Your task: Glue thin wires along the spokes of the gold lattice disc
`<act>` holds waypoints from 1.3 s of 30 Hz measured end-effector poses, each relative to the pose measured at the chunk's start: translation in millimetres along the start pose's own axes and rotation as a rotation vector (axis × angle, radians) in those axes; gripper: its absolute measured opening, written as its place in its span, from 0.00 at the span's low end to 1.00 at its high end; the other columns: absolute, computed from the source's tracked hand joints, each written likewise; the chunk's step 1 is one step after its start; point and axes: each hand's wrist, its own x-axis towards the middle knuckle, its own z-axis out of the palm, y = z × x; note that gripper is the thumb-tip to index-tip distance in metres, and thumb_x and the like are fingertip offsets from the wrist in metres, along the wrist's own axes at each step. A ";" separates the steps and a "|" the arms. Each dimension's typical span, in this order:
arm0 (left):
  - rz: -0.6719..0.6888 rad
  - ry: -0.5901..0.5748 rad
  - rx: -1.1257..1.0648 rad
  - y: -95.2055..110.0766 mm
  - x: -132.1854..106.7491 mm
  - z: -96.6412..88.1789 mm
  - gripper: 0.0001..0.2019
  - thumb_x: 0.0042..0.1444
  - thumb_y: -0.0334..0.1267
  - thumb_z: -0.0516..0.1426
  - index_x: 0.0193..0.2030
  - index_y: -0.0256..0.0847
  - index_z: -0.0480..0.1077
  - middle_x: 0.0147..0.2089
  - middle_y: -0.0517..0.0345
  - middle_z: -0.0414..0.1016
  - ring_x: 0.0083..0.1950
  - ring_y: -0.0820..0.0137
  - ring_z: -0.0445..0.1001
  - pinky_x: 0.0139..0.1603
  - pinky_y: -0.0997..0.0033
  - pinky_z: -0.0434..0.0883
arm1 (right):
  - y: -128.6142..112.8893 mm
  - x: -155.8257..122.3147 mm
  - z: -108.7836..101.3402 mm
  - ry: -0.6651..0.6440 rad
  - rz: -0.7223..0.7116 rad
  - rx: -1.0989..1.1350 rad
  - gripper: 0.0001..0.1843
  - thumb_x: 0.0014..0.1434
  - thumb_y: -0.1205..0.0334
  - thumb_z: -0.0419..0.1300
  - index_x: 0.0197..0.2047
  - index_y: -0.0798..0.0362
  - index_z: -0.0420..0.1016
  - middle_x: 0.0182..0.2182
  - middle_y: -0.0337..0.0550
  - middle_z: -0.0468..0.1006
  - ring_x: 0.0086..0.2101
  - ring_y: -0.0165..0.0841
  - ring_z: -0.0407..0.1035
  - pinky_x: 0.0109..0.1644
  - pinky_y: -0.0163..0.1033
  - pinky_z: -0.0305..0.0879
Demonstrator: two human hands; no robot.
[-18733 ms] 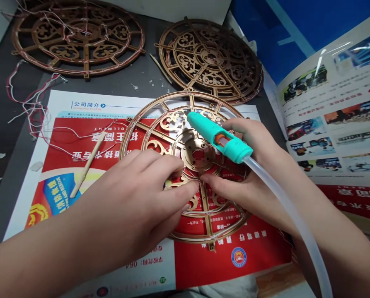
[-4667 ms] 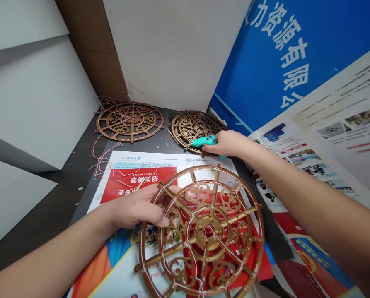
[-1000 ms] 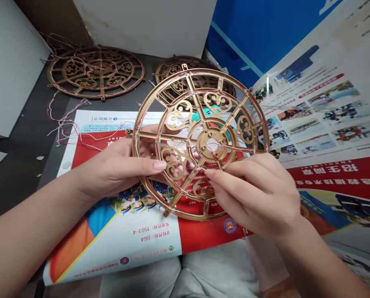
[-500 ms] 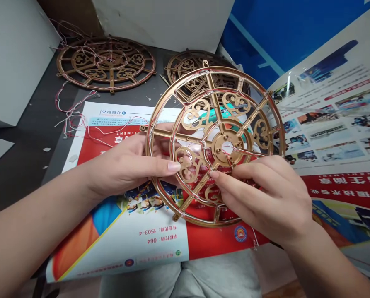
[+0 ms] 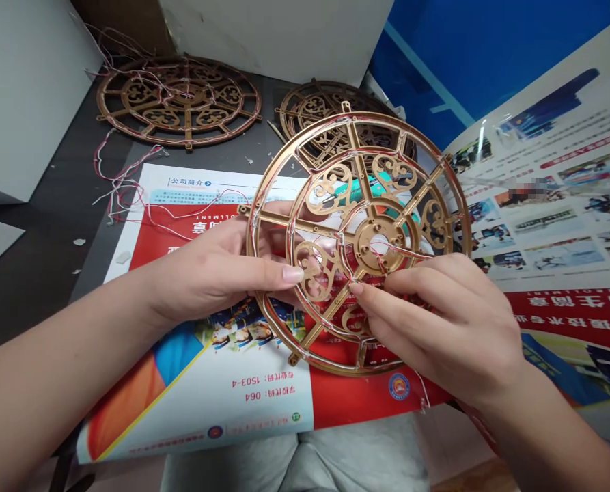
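Head view, frame [image 5: 365, 251] in left hand [image 5: 227, 268]

A gold openwork wheel [image 5: 365, 247] tilts above the printed sheet [image 5: 356, 408]; red and white wires [image 5: 413, 255] line its rings.

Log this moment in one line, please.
left hand: gripping round gold-coloured openwork frame | right hand: at red-and-white wires near frame's centre, hold unclear | teal tool: behind frame, partly hidden

Workshop corner, apparently for small assembly. Evidence: dark tabletop [image 5: 7, 294], strewn with white scraps [image 5: 123, 257]; wired bronze wheel [image 5: 365, 240]; further wheels [image 5: 188, 140] behind; tangled wires [image 5: 111, 206]; teal tool [image 5: 354, 189], partly hidden; poster [image 5: 233, 403] beneath the work; white panel [image 5: 274, 34] and blue board [image 5: 438, 27] close around.
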 end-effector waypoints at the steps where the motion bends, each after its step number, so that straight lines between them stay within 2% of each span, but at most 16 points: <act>1: -0.002 0.006 -0.002 0.2 0.1 0.3 0.29 0.64 0.33 0.68 0.72 0.50 0.75 0.60 0.45 0.86 0.58 0.53 0.87 0.52 0.62 0.87 | 0.0 -0.1 -0.2 -0.002 0.002 0.007 0.13 0.65 0.69 0.72 0.52 0.51 0.83 0.35 0.41 0.82 0.35 0.35 0.71 0.40 0.46 0.64; 10: -0.014 -0.013 -0.025 -2.4 -0.2 -1.4 0.29 0.65 0.32 0.66 0.72 0.49 0.74 0.63 0.44 0.84 0.63 0.51 0.85 0.57 0.60 0.86 | 1.4 0.8 0.0 0.030 0.019 0.054 0.14 0.63 0.72 0.72 0.52 0.54 0.82 0.36 0.42 0.83 0.35 0.33 0.73 0.40 0.45 0.67; 18: -0.015 -0.006 0.007 -2.6 0.0 -1.9 0.19 0.63 0.34 0.67 0.61 0.46 0.82 0.61 0.45 0.86 0.61 0.51 0.85 0.56 0.59 0.86 | 1.2 2.2 0.2 0.008 -0.007 -0.003 0.14 0.63 0.70 0.73 0.51 0.52 0.82 0.35 0.41 0.81 0.35 0.34 0.72 0.39 0.45 0.67; 27: -0.001 -0.002 0.021 -0.9 0.5 0.3 0.22 0.64 0.35 0.67 0.64 0.48 0.81 0.62 0.46 0.85 0.61 0.52 0.85 0.56 0.61 0.85 | 2.4 4.0 1.2 -0.019 -0.009 0.023 0.13 0.63 0.71 0.72 0.50 0.51 0.80 0.35 0.40 0.82 0.35 0.34 0.72 0.39 0.46 0.65; 35: -0.015 -0.003 -0.017 -4.4 -0.4 -3.3 0.31 0.63 0.33 0.67 0.73 0.51 0.73 0.65 0.45 0.83 0.64 0.50 0.83 0.56 0.59 0.85 | 3.3 6.3 4.4 -0.018 0.014 0.068 0.11 0.66 0.72 0.69 0.49 0.51 0.79 0.35 0.39 0.81 0.34 0.31 0.70 0.40 0.43 0.63; 39: -0.008 -0.004 -0.009 -4.1 0.0 -2.0 0.28 0.64 0.33 0.67 0.71 0.49 0.75 0.64 0.45 0.84 0.63 0.51 0.84 0.56 0.60 0.85 | 3.9 6.3 3.7 -0.022 0.008 0.068 0.11 0.65 0.72 0.69 0.49 0.50 0.79 0.35 0.39 0.81 0.34 0.31 0.71 0.39 0.44 0.64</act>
